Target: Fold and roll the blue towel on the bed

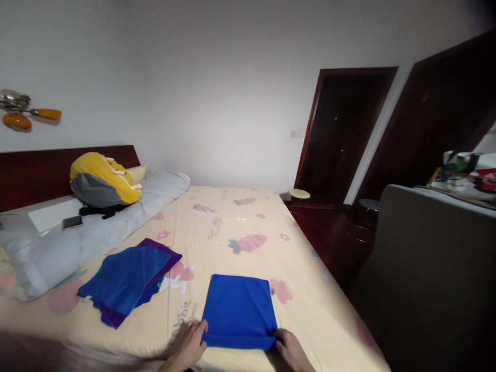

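Note:
A bright blue cloth (240,305) lies flat on the bed as a near square, with a narrow folded strip along its near edge. At its near left corner, my left hand (192,341) is closed with thumb and fingers pinching the fabric. My right hand (290,349) grips the near right corner in the same way, its fingertips partly hidden at the fold. To the left lies a loose stack of blue and purple cloths (127,276), their edges uneven and overlapping; neither hand touches it.
The bed (217,243) has a cream sheet with pink prints. Along its left side lies a long grey pillow (147,206) with a yellow and grey backpack (103,181), a white box-like object (54,214) and a phone (72,222). Stools (298,194) and a dark grey panel (426,258) stand right.

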Demonstrator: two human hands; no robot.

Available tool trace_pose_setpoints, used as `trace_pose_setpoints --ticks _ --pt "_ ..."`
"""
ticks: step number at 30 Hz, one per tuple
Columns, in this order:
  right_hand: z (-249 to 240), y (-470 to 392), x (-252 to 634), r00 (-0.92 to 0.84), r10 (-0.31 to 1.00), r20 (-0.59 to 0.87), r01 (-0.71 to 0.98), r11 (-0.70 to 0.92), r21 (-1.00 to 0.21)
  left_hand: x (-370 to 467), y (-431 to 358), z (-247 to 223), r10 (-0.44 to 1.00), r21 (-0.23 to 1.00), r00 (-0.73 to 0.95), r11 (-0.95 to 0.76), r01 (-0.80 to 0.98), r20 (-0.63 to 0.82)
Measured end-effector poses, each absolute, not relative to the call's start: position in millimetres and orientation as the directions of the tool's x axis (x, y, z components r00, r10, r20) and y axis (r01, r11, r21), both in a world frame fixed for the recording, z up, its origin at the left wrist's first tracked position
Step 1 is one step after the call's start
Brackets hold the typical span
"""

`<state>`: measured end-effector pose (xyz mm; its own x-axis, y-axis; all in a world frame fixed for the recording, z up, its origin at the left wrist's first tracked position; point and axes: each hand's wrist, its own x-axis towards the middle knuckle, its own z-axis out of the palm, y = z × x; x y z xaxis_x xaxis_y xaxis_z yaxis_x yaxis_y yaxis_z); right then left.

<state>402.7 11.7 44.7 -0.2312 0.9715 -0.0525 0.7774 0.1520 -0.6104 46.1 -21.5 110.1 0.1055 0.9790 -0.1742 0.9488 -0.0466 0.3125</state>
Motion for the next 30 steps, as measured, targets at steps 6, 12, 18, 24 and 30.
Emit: trace_pose_setpoints --ticks 6,12,18,24,30 --pt "46.6 14.0 405.8 -0.212 0.974 -0.082 0.792 0.122 -0.598 46.2 -18.7 107.2 0.973 0.379 -0.021 0.110 0.919 -0.231" --pt "27.5 5.3 400.6 -0.135 0.966 0.223 0.969 0.175 -0.174 39.9 -12.4 50.8 0.996 0.087 -0.085 0.087 0.992 -0.028" --pt "-20.4 2.0 379.7 -0.492 0.626 0.605 0.847 0.504 0.168 64.2 -17.1 19.2 0.827 -0.109 0.559 -0.551 0.827 0.055" --pt "-34.6 -8.1 336.9 -0.561 0.597 0.574 0.794 0.584 0.169 97.0 -25.9 -4.3 0.696 -0.166 0.698 -0.678 0.716 0.170" --pt "15.7 -8.9 338.8 -0.729 0.650 0.215 0.634 0.759 -0.146 71.9 -28.4 26.6 0.733 0.144 0.677 -0.665 0.732 -0.057"
